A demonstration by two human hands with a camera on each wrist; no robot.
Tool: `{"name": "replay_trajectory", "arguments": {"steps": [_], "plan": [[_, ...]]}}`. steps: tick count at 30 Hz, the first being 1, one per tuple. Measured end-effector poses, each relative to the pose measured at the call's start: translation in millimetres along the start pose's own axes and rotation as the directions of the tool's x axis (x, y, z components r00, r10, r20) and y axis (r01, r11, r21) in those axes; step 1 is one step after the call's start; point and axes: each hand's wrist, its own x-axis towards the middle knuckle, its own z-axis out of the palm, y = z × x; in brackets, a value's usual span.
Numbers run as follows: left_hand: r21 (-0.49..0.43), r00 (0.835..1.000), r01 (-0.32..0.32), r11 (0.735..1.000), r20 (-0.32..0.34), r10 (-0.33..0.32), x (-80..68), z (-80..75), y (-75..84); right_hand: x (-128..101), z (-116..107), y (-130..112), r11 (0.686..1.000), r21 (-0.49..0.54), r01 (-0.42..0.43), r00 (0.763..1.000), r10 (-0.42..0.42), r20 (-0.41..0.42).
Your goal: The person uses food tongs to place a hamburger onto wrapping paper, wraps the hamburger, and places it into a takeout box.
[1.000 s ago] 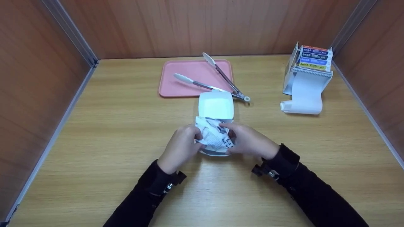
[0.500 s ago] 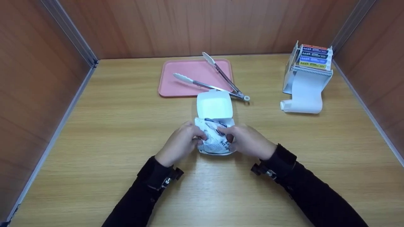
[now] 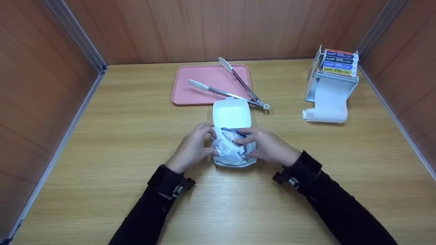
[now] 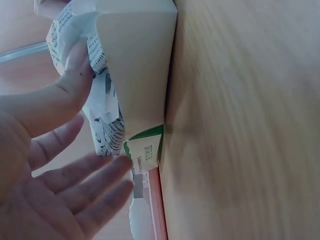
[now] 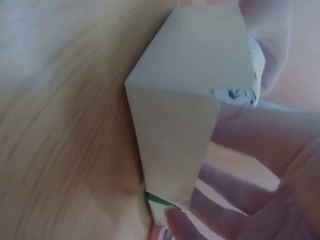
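Observation:
A white paper clamshell box (image 3: 232,114) stands open mid-table, its lid leaning back. In its base lies a bundle wrapped in printed paper (image 3: 231,152). My left hand (image 3: 194,148) presses the bundle's left side. In the left wrist view my thumb (image 4: 75,65) lies on the printed paper (image 4: 105,125) above the box wall (image 4: 142,70), and the fingers are stretched out. My right hand (image 3: 269,146) rests on the bundle's right side with the index finger across its top. In the right wrist view my fingers (image 5: 255,145) reach past the box (image 5: 190,95).
A pink tray (image 3: 204,85) lies behind the box with metal tongs (image 3: 238,88) resting across it. At the far right stands a white dispenser (image 3: 332,85) with a paper sheet hanging out and coloured packs on top. Wooden walls enclose the table on three sides.
Both hands have slid forward over the wrapped bundle, which now sits lower in the box base. The lid, tray and tongs have not moved.

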Motion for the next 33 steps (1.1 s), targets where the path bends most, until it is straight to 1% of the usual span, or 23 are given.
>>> {"name": "replay_trajectory", "arguments": {"steps": [1, 3, 7, 11, 13, 15, 20, 23, 26, 28, 30, 33], "plan": [[-0.012, 1.0, 0.0, 1.0, 0.011, 0.001, 1.3, 0.0, -1.4, 1, -1, 2, 1.0, 0.029, -0.003, 1.0, 0.002, 0.016], [-0.029, 1.0, -0.001, 1.0, 0.026, 0.002, 3.8, 0.4, -4.3, 2, -3, 7, 0.998, 0.057, 0.011, 0.999, -0.013, 0.03], [-0.058, 0.999, -0.016, 0.998, 0.034, 0.018, 6.7, 2.7, -7.7, 2, -4, 16, 0.996, 0.068, 0.063, 0.997, -0.065, 0.034], [-0.053, 0.998, -0.056, 0.997, 0.009, 0.057, 5.4, 6.3, -5.0, 3, -3, 20, 0.994, 0.078, 0.08, 0.995, -0.085, 0.053], [-0.039, 0.998, -0.065, 0.997, -0.004, 0.065, 4.8, 8.1, -2.9, 3, -3, 20, 0.994, 0.075, 0.081, 0.995, -0.086, 0.059], [-0.026, 0.999, -0.046, 0.999, -0.009, 0.046, 5.0, 9.1, -1.7, 3, -3, 20, 0.995, 0.072, 0.075, 0.995, -0.079, 0.06], [-0.019, 0.999, 0.052, 0.998, 0.012, -0.051, 6.9, 6.6, 0.4, 5, -5, 20, 0.998, 0.045, 0.052, 0.996, -0.054, 0.064], [-0.007, 0.998, 0.061, 0.998, 0.009, -0.061, 7.0, 7.3, 3.9, 6, -6, 20, 0.998, 0.036, 0.041, 0.996, -0.044, 0.074], [0.05, 1.0, 0.015, 0.999, -0.02, -0.014, 4.7, 10.7, 9.1, 5, -5, 19, 0.999, 0.03, 0.03, 0.997, -0.032, 0.066], [0.097, 0.998, -0.033, 0.995, -0.041, 0.037, 2.3, 13.4, 12.9, 5, -5, 17, 0.999, 0.031, 0.028, 0.998, -0.029, 0.053], [0.132, 0.994, -0.088, 0.987, -0.058, 0.097, -0.6, 16.0, 16.8, 3, -4, 16, 0.999, 0.023, 0.028, 0.999, -0.029, 0.035], [0.149, 0.984, -0.156, 0.977, -0.06, 0.166, -3.7, 20.2, 22.1, 2, -4, 15, 0.999, 0.0, 0.033, 0.999, -0.033, 0.008]]}}
